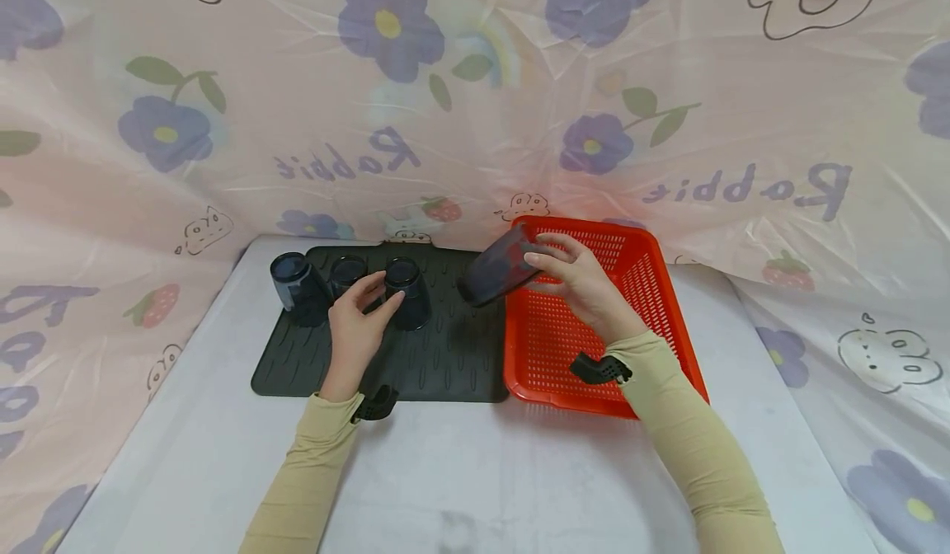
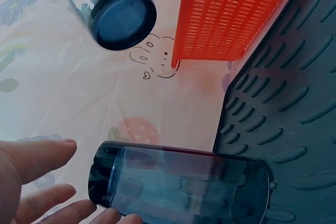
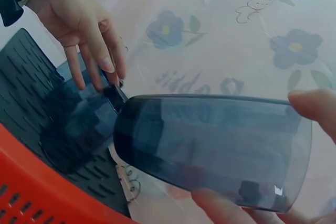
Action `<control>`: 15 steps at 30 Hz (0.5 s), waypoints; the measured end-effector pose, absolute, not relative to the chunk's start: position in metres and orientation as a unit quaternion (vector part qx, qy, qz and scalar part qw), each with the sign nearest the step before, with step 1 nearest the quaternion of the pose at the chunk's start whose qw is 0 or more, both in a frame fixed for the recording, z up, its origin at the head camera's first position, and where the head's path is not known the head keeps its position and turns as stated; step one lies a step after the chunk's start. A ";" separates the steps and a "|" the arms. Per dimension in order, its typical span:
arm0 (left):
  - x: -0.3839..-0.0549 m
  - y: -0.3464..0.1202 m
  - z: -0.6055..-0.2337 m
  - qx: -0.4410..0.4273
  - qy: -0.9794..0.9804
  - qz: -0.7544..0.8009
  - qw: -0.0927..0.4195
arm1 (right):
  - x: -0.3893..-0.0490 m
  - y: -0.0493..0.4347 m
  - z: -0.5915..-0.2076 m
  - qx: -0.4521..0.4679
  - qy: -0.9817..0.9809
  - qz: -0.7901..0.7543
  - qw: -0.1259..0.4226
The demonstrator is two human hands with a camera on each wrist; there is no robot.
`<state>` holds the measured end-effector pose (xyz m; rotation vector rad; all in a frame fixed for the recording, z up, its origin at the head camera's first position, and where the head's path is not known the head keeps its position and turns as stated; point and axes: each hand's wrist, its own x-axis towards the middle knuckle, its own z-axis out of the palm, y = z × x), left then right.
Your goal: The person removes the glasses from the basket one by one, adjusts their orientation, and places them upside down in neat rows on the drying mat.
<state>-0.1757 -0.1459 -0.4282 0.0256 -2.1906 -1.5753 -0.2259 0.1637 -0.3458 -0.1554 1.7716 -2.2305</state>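
Note:
My right hand (image 1: 594, 294) grips a dark tinted drinking glass (image 1: 491, 272) near its rim, with thumb on one side and fingers on the other. That glass is tilted, its thick base pointing left, above the gap between mat and basket. Three similar glasses stand upside down on a dark ridged drying mat (image 1: 460, 368). My left hand (image 1: 355, 331) is at the rightmost of them, a glass (image 1: 411, 305) with its base up. In the left wrist view, the fingers (image 2: 79, 211) lie by that base and the thumb stands apart. The leftmost glass (image 1: 300, 290) and middle glass (image 1: 347, 270) are beside it.
A red perforated plastic basket (image 1: 564, 403) stands right of the mat, under my right hand. Both rest on a white table (image 1: 475, 471). A printed curtain (image 1: 490, 125) with flowers and rabbits hangs behind and along the sides.

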 end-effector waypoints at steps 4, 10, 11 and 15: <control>-0.173 -0.145 -0.429 0.003 -0.792 -0.571 0.218 | -0.225 0.158 -0.348 -0.046 0.609 -0.777 0.149; -0.167 -0.143 -0.428 -0.009 -0.783 -0.581 0.220 | -0.222 0.151 -0.352 -0.041 0.602 -0.782 0.158; -0.166 -0.143 -0.426 -0.010 -0.782 -0.584 0.219 | -0.221 0.150 -0.352 -0.040 0.603 -0.781 0.159; -0.160 -0.139 -0.421 -0.011 -0.774 -0.596 0.213 | -0.217 0.145 -0.354 -0.039 0.599 -0.782 0.167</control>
